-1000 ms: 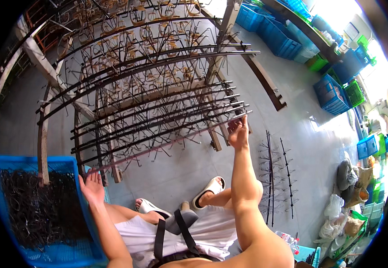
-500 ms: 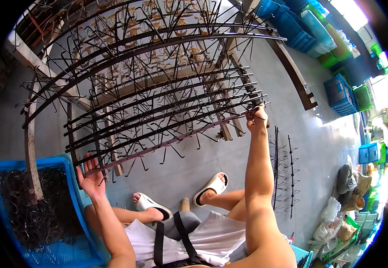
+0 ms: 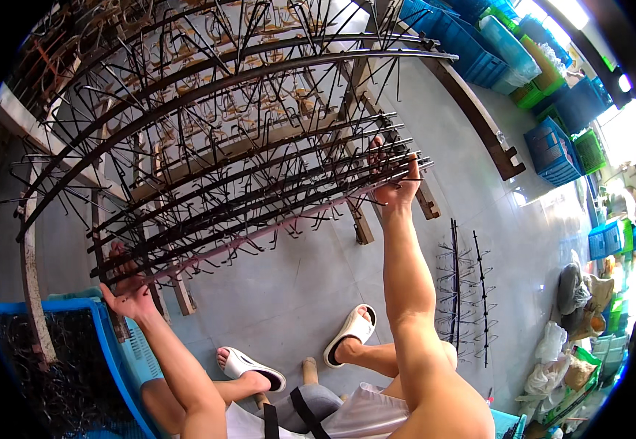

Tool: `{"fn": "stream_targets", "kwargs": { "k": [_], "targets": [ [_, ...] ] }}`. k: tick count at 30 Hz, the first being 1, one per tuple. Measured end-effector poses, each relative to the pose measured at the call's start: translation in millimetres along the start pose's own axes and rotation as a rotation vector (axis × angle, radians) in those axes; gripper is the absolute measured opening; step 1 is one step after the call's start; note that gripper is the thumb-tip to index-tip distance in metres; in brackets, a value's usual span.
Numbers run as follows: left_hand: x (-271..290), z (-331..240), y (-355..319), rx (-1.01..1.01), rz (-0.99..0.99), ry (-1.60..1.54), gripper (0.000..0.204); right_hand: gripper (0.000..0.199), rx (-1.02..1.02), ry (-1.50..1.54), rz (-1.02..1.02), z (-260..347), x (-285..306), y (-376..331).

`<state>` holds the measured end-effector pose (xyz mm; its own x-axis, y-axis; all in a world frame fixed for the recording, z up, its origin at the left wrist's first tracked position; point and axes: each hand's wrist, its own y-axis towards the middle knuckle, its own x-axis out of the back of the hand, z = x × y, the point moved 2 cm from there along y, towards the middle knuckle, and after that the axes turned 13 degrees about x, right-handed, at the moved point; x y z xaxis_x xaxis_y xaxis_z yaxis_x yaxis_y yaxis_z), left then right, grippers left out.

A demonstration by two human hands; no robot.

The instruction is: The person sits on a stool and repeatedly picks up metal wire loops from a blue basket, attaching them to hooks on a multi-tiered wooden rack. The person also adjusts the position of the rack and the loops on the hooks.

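Several long dark metal hanging bars [image 3: 259, 219], set with thin bent hooks, lie bunched side by side across a rusty frame. My left hand [image 3: 129, 298] is at their left ends, its fingers curled round behind the bars and its thumb in front. At the right ends my right hand [image 3: 398, 189] is wrapped round the same bunch, thumb upright in front and fingers showing between the bars. The front bar has a dull pinkish tint. Behind and above, longer curved hook bars [image 3: 259, 69] rest on the frame [image 3: 31, 256].
At left stands a blue crate [image 3: 109, 344] of dark, tangled small parts. Two more hook bars [image 3: 483, 293] lie on the grey floor at right. Blue baskets [image 3: 552, 154] and bags [image 3: 548, 366] line the right side. My feet in white sandals [image 3: 354, 333] are below.
The spaced front bars have drawn together into a tighter bunch. Both hands have closed round it; my left hand was open at the front bar and has moved slightly left and down.
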<state>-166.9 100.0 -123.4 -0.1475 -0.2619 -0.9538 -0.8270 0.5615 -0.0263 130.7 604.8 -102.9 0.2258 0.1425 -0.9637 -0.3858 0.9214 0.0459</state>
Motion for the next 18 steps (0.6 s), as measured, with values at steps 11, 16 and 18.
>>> {"fn": "stream_targets", "kwargs": {
  "k": [11, 16, 18],
  "targets": [
    [-32, 0, -53, 0.082, -0.025, -0.053, 0.051, 0.058, 0.025, -0.093, -0.028, 68, -31, -81],
    [-42, 1, -77, 0.050, -0.038, 0.133, 0.055, 0.061, -0.020, -0.095, 0.027, 99, -38, -122],
    [-44, 1, -70, 0.120, -0.144, -0.067, 0.048, 0.055, -0.094, -0.041, 0.000, 102, -15, -116]
  ]
}}
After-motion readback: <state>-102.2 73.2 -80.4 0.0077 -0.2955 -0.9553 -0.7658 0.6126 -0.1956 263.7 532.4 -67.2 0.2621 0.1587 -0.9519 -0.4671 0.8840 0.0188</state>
